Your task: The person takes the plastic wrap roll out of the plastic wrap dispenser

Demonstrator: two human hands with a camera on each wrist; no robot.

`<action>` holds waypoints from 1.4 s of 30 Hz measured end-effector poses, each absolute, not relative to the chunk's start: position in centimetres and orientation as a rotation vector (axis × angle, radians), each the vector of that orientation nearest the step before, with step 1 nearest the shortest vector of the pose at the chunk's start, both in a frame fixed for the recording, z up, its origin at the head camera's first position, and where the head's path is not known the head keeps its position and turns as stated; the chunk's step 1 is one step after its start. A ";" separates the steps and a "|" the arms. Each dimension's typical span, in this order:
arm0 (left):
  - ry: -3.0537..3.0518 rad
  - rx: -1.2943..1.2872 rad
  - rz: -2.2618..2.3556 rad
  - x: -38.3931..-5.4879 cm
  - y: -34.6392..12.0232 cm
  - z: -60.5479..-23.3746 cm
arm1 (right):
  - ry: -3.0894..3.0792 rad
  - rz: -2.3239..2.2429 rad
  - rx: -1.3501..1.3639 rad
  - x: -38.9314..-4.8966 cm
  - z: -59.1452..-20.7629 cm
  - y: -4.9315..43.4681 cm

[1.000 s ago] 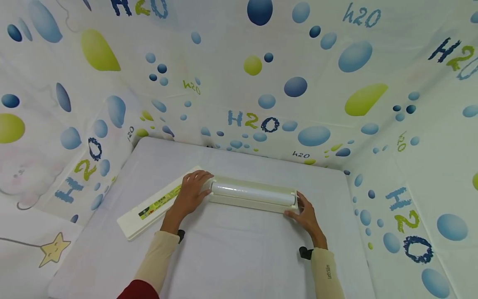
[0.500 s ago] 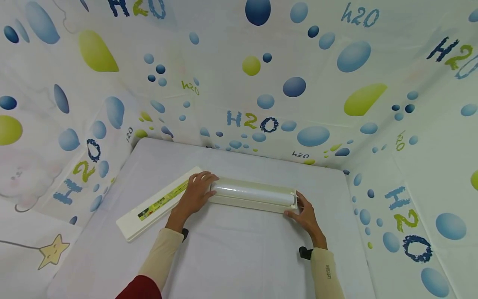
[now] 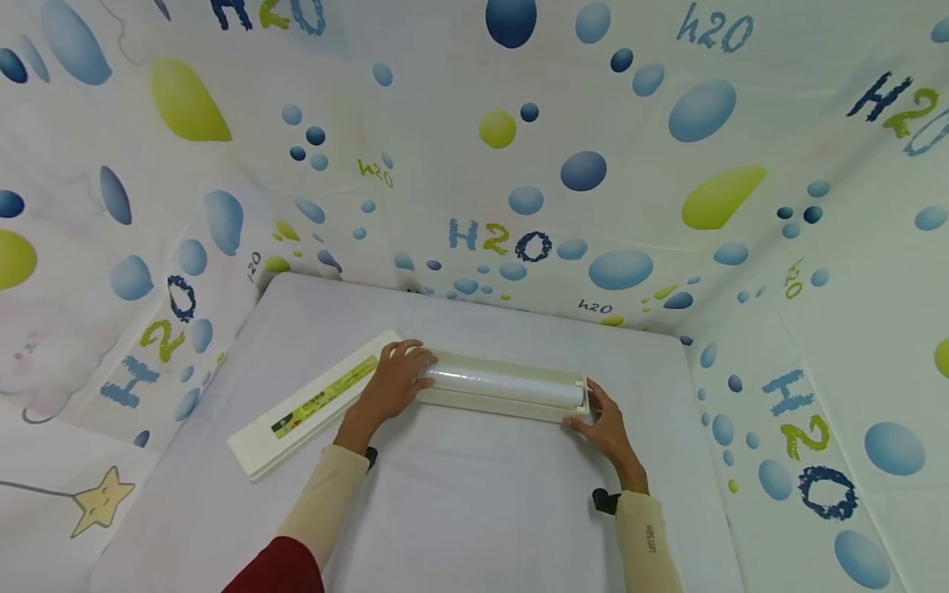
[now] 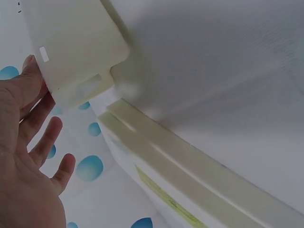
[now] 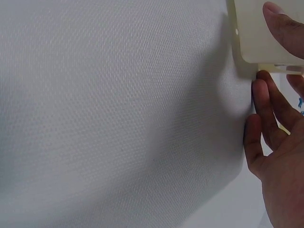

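A roll of clear cling film [image 3: 504, 383] lies in a long cream dispenser box [image 3: 493, 408] on the table. At the roll's left end, my left hand [image 3: 393, 383] pinches it, thumb on the near side and fingers over the far side. The remaining fingers [image 4: 43, 142] are spread loosely beside the box end in the left wrist view. My right hand [image 3: 610, 424] grips the dispenser's right end, thumb [image 5: 285, 31] along the front and fingers behind the corner. Left of the box lies a cream lid [image 3: 255, 453] with a yellow-green label, partly behind my left hand.
A white cloth covers the table [image 3: 482, 511]. Behind and on both sides hang white sheets [image 3: 445, 123] printed with blue and green drops and lettering. The lid's far end nearly meets the dispenser's left end.
My left hand has slid slightly right, from the dispenser's left end onto the end of the roll, covering it. The right hand keeps its place; the view has shifted slightly.
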State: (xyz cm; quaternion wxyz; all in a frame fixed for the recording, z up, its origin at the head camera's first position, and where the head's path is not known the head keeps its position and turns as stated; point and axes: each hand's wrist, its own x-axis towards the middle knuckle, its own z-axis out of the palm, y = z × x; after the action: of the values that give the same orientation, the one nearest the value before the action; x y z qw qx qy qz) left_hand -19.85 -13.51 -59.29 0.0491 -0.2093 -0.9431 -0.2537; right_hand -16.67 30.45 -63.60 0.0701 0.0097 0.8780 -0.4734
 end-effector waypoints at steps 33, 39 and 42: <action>-3.084 -0.612 -0.707 -22.1 -12.1 -57.8 | 2.655 -1.440 0.000 -16.7 -64.0 30.6; -3.129 -0.601 -0.743 -22.2 -11.8 -57.9 | 2.653 -1.443 0.006 -16.6 -64.0 30.8; -3.144 -0.590 -0.731 -22.2 -11.9 -58.1 | 2.653 -1.439 -0.006 -16.6 -64.0 30.7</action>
State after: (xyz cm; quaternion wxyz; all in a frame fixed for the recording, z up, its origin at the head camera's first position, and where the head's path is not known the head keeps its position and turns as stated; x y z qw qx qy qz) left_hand -22.16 -11.91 -58.06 -0.0699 -0.1793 -0.9558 -0.2222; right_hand -16.62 30.74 -64.02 0.0615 -0.0018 0.8774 -0.4758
